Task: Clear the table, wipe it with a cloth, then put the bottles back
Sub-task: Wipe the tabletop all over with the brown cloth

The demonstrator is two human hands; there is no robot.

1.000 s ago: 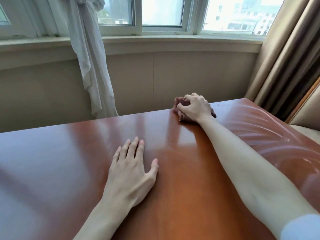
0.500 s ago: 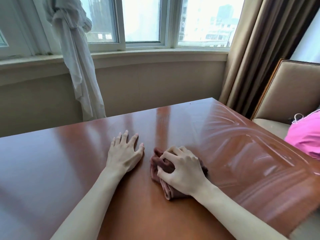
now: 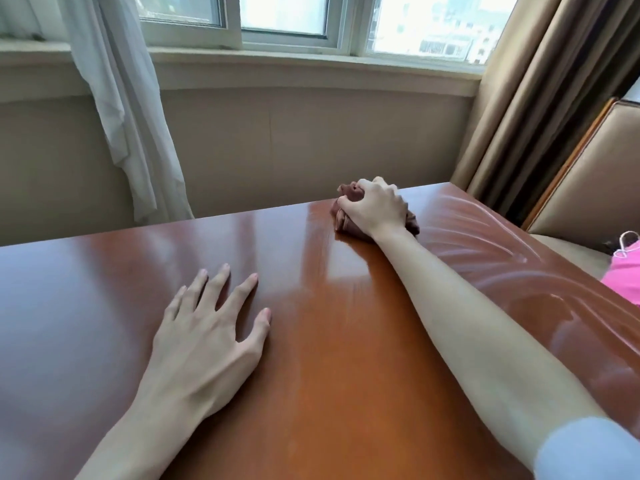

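I see my right hand (image 3: 375, 207) far out at the back edge of the desk (image 3: 346, 341), its fingers curled round a bunched brown cloth (image 3: 346, 216) which it presses on the wood. My left hand (image 3: 204, 341) lies flat on the desk nearer to me, fingers spread, holding nothing. Curved wet streaks (image 3: 485, 251) shine on the desk to the right of the cloth.

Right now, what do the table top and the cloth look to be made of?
Table: looks like reddish-brown wood or veneer under a glossy lacquer; it mirrors the window light and shows wet streaks. Cloth: soft, matte brownish-red fabric, bunched in folds under the right hand.
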